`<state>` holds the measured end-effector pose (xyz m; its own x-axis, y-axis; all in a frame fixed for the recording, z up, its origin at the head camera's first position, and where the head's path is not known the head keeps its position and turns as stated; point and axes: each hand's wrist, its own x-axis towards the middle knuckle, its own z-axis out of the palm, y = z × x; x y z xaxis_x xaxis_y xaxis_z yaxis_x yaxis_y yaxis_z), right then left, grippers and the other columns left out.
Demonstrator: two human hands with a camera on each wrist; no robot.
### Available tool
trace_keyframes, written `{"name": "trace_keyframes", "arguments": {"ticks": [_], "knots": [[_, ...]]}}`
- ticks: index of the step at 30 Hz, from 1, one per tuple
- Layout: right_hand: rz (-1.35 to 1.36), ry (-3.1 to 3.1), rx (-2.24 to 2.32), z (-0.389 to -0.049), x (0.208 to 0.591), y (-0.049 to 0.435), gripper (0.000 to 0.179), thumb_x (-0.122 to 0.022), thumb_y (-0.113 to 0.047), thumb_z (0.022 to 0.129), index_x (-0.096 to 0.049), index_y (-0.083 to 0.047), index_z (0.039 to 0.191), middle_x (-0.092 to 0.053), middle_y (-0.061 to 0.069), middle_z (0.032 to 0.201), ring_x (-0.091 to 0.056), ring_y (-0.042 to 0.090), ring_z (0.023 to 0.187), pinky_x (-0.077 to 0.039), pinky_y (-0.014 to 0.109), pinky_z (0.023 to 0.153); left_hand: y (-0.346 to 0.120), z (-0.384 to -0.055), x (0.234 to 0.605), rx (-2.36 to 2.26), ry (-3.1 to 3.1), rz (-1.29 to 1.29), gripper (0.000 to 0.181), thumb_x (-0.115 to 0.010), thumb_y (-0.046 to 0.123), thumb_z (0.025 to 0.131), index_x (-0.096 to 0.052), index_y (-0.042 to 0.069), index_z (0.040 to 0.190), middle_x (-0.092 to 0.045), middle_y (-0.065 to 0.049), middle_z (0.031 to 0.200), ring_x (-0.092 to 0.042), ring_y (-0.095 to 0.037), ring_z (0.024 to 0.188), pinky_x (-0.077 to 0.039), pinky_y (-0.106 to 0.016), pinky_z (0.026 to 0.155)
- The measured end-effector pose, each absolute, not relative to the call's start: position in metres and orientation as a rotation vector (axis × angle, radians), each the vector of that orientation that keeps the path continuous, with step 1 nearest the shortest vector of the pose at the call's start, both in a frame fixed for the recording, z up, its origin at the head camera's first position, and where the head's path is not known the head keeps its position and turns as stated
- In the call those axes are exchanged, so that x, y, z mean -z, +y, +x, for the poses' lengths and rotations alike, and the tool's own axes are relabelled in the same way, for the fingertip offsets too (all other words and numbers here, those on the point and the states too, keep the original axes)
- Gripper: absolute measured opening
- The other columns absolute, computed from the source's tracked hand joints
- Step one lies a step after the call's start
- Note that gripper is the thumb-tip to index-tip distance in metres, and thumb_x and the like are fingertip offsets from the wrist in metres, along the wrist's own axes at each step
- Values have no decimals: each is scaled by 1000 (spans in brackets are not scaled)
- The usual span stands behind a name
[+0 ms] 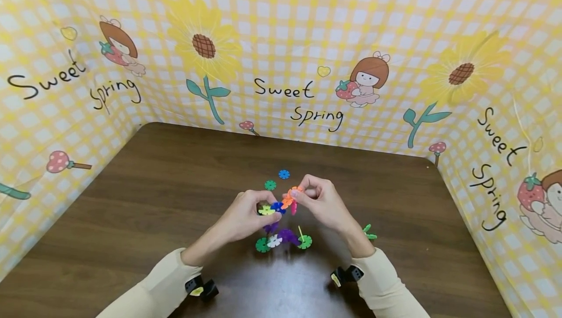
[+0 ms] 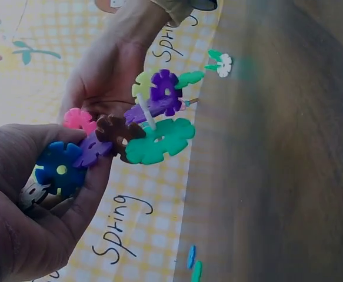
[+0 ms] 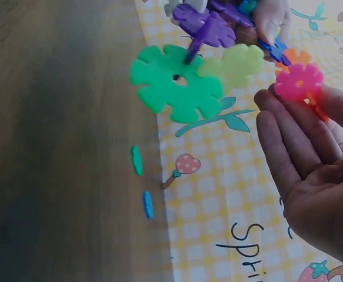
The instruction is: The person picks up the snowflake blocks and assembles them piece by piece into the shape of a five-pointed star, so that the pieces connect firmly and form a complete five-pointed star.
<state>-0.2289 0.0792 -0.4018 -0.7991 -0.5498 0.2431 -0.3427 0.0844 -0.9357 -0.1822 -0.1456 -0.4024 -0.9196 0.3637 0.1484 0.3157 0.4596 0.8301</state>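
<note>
My left hand (image 1: 241,216) grips a linked chain of notched plastic flower discs. Its thumb and fingers pinch near the dark blue disc (image 2: 60,168). Between thumb and fingers of my right hand (image 1: 328,205) is an orange disc (image 1: 290,198), which meets the blue disc's edge. A pink disc (image 3: 299,81) sits next to the orange one. The chain curves toward me, with a yellow-green disc (image 1: 266,210), purple discs (image 1: 287,236), a white disc (image 1: 274,241) and green discs (image 3: 177,82). A brown disc (image 2: 119,136) shows in the left wrist view.
A loose green disc (image 1: 270,185) and a loose blue disc (image 1: 284,174) lie on the brown table (image 1: 197,171) beyond my hands. Right of my right forearm lies a small green and white joined piece (image 2: 221,63). Yellow checked cloth (image 1: 272,64) walls the table's back and sides.
</note>
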Motion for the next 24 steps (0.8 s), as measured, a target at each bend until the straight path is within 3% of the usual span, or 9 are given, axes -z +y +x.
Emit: {"name": "trace_keyframes", "arguments": {"ticks": [3, 8, 10, 14, 17, 21, 24], "knots": [[-922, 2182, 1770, -232, 400, 79, 12, -65, -8, 98, -59, -3, 88, -71, 10, 67, -28, 8, 46, -21, 24, 48, -147, -183, 401, -1444, 2646, 608, 10, -77, 16, 88, -68, 13, 87, -64, 7, 71, -43, -8, 43, -37, -24, 42], [-888, 2209, 1682, -235, 396, 77, 13, -68, -14, 97, -62, -5, 90, -73, 9, 73, -39, 9, 51, -24, 24, 50, -149, -184, 403, -1402, 2603, 592, 22, -79, 22, 88, -65, 11, 100, -68, 6, 81, -59, -9, 65, -50, -26, 58], [-870, 2204, 1664, -235, 394, 75, 13, -69, -14, 96, -62, -5, 91, -74, 9, 76, -52, 11, 56, -38, 22, 53, -149, -184, 404, -1414, 2568, 590, 31, -80, 25, 88, -62, 9, 109, -69, 5, 82, -62, -10, 70, -51, -28, 61], [-870, 2183, 1661, -236, 392, 72, 10, -70, -11, 95, -64, -2, 93, -73, 12, 80, -67, 21, 64, -59, 36, 66, -147, -185, 406, -1444, 2519, 579, 42, -76, 32, 90, -56, 7, 117, -68, 4, 75, -56, -11, 57, -45, -26, 53], [-864, 2167, 1660, -236, 392, 69, 10, -70, -11, 95, -67, -1, 94, -72, 13, 83, -71, 25, 68, -60, 43, 67, -145, -186, 407, -1454, 2518, 583, 42, -72, 36, 93, -54, 7, 117, -68, 5, 72, -56, -10, 55, -40, -25, 51], [-858, 2149, 1641, -236, 392, 68, 14, -66, -14, 98, -68, 0, 100, -71, 11, 87, -72, 24, 75, -60, 43, 71, -144, -185, 408, -1473, 2527, 589, 37, -69, 35, 96, -53, 8, 115, -70, 5, 73, -64, -11, 60, -41, -25, 52], [-890, 2151, 1582, -236, 394, 71, 17, -62, -14, 101, -66, 0, 109, -70, 11, 92, -71, 29, 80, -59, 44, 74, -145, -185, 409, -1481, 2546, 578, 34, -69, 34, 96, -54, 9, 114, -69, 6, 72, -61, -10, 57, -41, -24, 51]]}}
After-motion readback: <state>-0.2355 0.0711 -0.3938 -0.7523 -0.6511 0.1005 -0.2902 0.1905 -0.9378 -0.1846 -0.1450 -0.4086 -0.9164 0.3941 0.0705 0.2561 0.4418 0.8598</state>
